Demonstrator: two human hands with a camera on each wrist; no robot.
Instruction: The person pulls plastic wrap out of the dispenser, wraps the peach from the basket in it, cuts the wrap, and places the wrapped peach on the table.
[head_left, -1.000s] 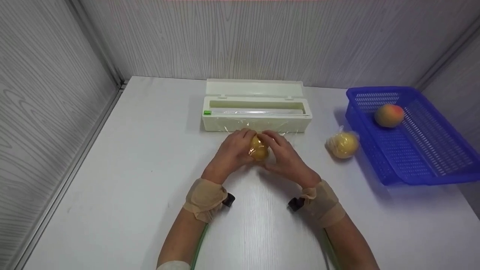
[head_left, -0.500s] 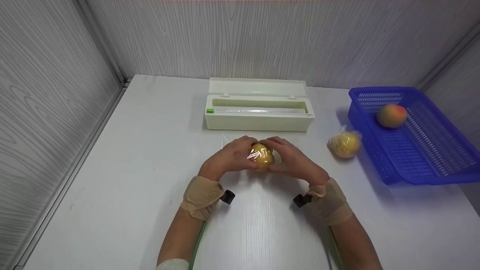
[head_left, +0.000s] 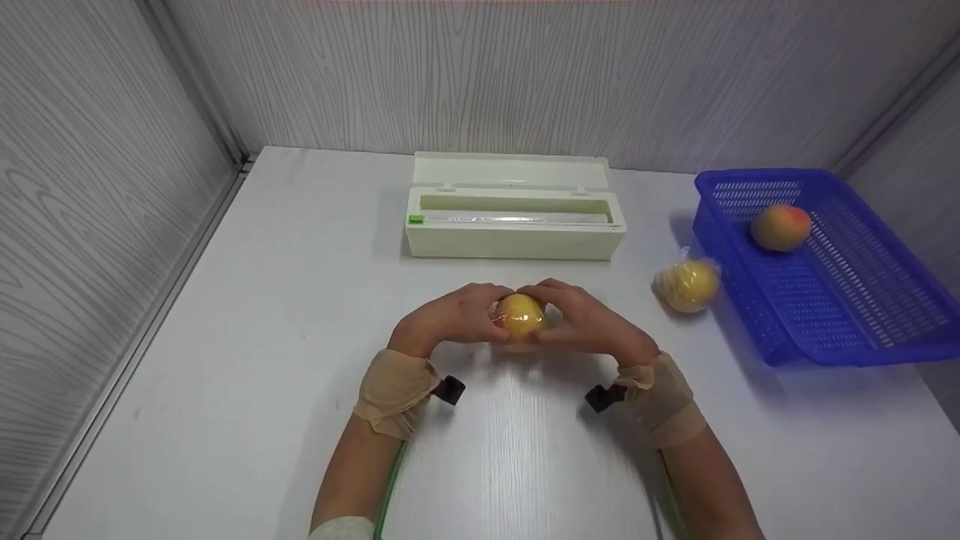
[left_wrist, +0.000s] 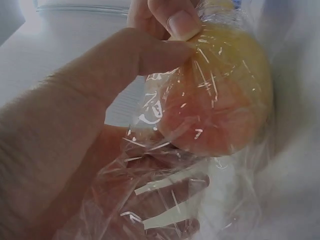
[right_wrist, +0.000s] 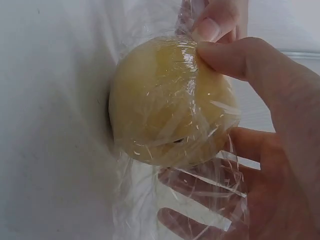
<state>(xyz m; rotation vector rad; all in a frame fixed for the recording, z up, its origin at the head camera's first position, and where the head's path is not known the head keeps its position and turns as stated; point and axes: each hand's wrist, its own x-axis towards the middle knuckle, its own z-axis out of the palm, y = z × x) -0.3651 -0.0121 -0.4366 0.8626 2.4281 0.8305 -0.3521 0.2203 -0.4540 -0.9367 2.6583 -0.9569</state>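
A yellow peach with a reddish blush sits in clear cling film between my two hands. From the left, my left hand holds it, thumb on the near side and fingers curved behind. My right hand holds the opposite side the same way. In the left wrist view, wrinkled cling film covers the peach and spreads over the fingers behind. Loose film also hangs past the peach in the right wrist view, where thumb and fingertip meet close at its edge.
A cream cling film dispenser with its lid up stands behind the hands. To the right, a film-wrapped yellow peach lies beside a blue plastic basket. Inside that basket is a bare peach.
Both hands have drawn the peach back from the dispenser, toward the body. Film that spread in front of the dispenser now lies gathered around the peach.
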